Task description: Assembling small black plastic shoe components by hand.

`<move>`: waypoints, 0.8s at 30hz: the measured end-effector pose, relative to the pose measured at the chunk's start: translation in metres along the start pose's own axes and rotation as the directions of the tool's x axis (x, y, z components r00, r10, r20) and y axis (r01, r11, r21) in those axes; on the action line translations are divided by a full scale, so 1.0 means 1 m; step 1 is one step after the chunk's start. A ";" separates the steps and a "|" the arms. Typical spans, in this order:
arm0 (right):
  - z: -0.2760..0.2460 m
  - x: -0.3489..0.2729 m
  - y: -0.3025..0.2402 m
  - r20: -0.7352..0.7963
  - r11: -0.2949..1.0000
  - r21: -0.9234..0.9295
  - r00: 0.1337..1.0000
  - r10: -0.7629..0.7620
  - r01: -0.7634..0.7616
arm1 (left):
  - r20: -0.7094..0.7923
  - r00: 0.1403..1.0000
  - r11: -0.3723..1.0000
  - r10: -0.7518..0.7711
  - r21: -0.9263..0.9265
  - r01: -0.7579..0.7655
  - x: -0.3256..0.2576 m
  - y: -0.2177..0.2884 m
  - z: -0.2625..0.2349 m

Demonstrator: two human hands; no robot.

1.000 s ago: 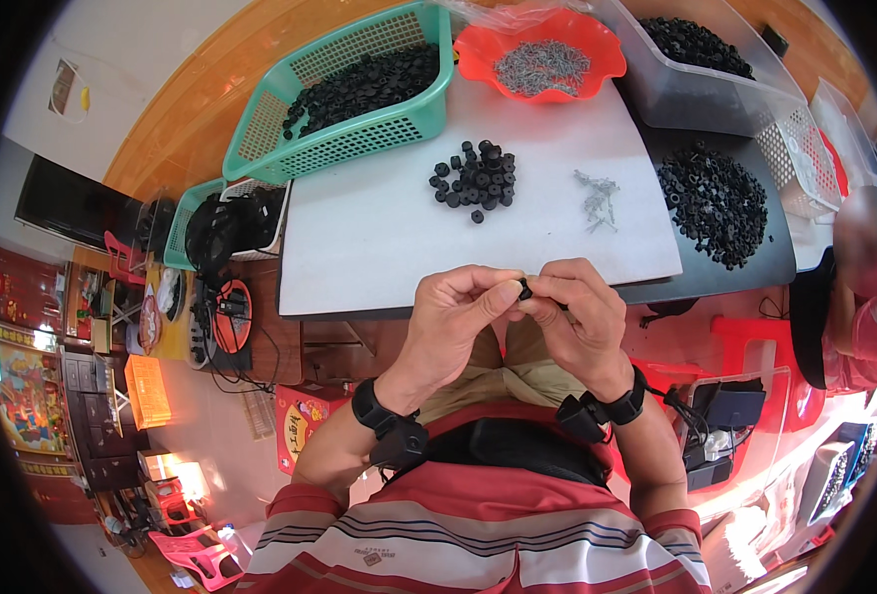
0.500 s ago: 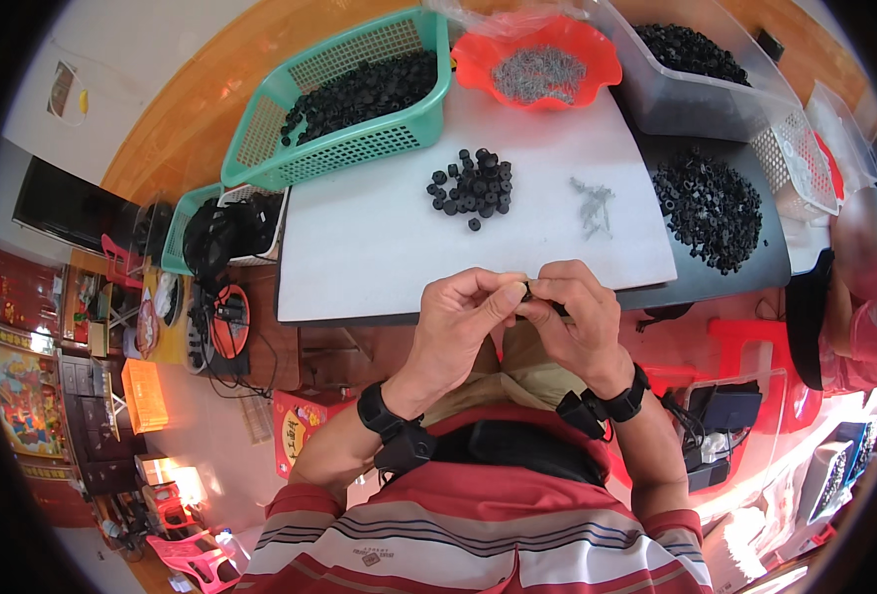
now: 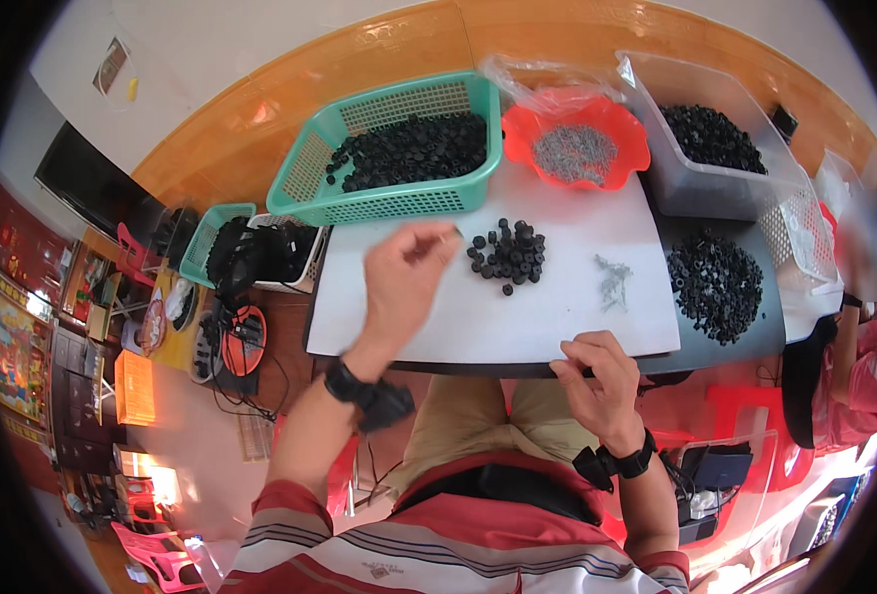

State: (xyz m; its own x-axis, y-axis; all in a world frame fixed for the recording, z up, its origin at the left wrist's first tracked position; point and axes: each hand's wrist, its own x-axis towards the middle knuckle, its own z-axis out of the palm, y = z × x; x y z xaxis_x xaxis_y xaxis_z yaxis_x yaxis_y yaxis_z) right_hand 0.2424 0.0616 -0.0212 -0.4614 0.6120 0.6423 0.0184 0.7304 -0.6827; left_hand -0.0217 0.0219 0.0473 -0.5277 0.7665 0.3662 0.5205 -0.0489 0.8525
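Note:
My left hand is raised over the left part of the white board, fingers pinched, with a small black part just showing at their tips. To the right of those fingertips lies a loose pile of small black round parts. My right hand hovers at the board's front edge, its fingers curled in and the thumb close to the index finger; whatever it may hold is hidden. A little heap of thin silvery metal pieces rests on the board beyond it.
A green basket of black parts stands behind the pile. Beside it are a red bowl of metal pieces and a clear bin of black parts. More black pieces cover the dark tabletop. A person sits at the right.
My hands were together at the board's front edge around a small black part. The left has moved away forward and left toward the green basket; the right has dropped slightly. The view has shifted.

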 end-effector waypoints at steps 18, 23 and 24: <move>0.021 0.028 0.002 0.068 0.989 -0.119 0.993 0.094 -0.086 | 0.142 0.907 0.870 0.398 0.256 -0.422 -0.015 -0.039 0.017; 0.026 0.030 -0.002 0.078 0.985 -0.126 0.988 0.133 -0.122 | 0.207 0.898 0.863 0.389 0.258 -0.433 -0.033 -0.037 0.037; 0.025 0.028 -0.002 0.076 0.984 -0.115 0.986 0.146 -0.137 | 0.209 0.898 0.867 0.387 0.248 -0.432 -0.034 -0.036 0.039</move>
State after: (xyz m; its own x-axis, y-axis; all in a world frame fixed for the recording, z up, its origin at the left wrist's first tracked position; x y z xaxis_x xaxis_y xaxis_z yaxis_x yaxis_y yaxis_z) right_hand 0.2074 0.0692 -0.0107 -0.5196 0.6874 0.5074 0.1829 0.6696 -0.7199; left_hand 0.0040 0.0225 -0.0111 -0.1314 0.8033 0.5809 0.8457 -0.2149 0.4885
